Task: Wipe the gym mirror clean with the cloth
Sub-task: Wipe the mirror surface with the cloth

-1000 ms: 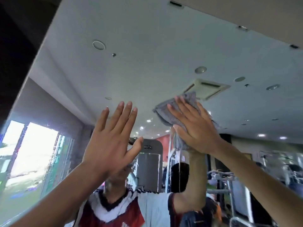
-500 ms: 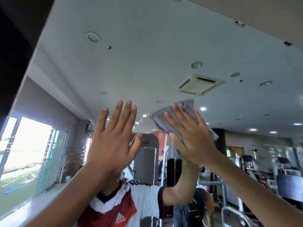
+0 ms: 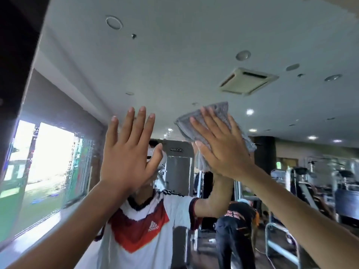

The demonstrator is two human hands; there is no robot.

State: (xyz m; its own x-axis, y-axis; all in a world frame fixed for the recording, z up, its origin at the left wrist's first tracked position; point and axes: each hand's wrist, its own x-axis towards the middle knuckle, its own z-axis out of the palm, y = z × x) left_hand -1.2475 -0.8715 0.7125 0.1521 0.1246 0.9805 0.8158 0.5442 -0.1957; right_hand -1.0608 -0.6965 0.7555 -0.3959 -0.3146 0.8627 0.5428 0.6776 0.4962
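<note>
The gym mirror (image 3: 174,55) fills the head view and reflects the ceiling, gym machines and my own body. A grey cloth (image 3: 217,113) lies flat against the glass at centre right. My right hand (image 3: 223,150) presses it to the mirror with straight, spread fingers. My left hand (image 3: 126,152) rests flat on the glass to the left of the cloth, fingers straight and pointing up, holding nothing. A gap separates the two hands. Part of the cloth hangs down below my right palm.
The mirror's dark frame (image 3: 15,74) runs up the left side. Wet streaks (image 3: 81,164) show on the glass at lower left. Reflected in the mirror are a bright window (image 3: 48,152), another person bending over (image 3: 237,220) and gym machines (image 3: 320,187).
My right hand has slid the cloth down and a little to the left across the glass. My left hand stays flat on the mirror, and my view has tilted downward.
</note>
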